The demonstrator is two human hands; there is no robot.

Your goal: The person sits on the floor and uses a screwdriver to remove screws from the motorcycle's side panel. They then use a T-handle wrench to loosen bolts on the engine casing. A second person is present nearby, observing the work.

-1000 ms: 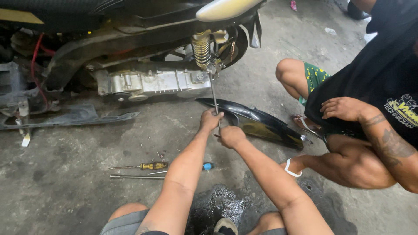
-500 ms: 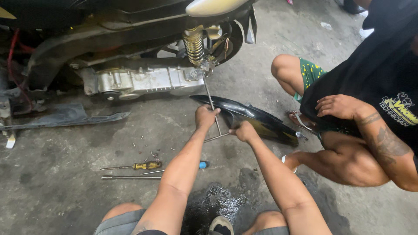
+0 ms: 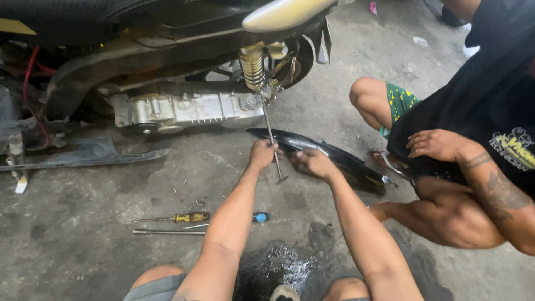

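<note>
Floor: grey concrete floor (image 3: 83,262), rough, with one dark wet patch (image 3: 273,270) near the person's knees.
Left hand: one left hand (image 3: 263,154), fingers curled tight around the long thin metal rod (image 3: 273,142).
Rod: one; it runs up from the fingers to the bottom of the gold coil spring (image 3: 252,67) on the motorbike, and its lower end sticks out just below the fingers.
Right hand: one right hand (image 3: 313,162), just beside the rod; I cannot tell if its fingers are gripping anything.
Black cover: one shiny black curved plastic cover (image 3: 345,161) lies on the floor under and past the right fingers.
Engine: one silver metal engine case (image 3: 189,108), up and left of the left fingers.
Tools: one yellow-handled screwdriver (image 3: 173,218), one plain metal bar (image 3: 167,232) and one blue-handled tool (image 3: 261,217), well below the left fingers.
Other person: one, crouching at the right in a black shirt (image 3: 490,95), one hand (image 3: 434,144) resting on a knee.
</note>
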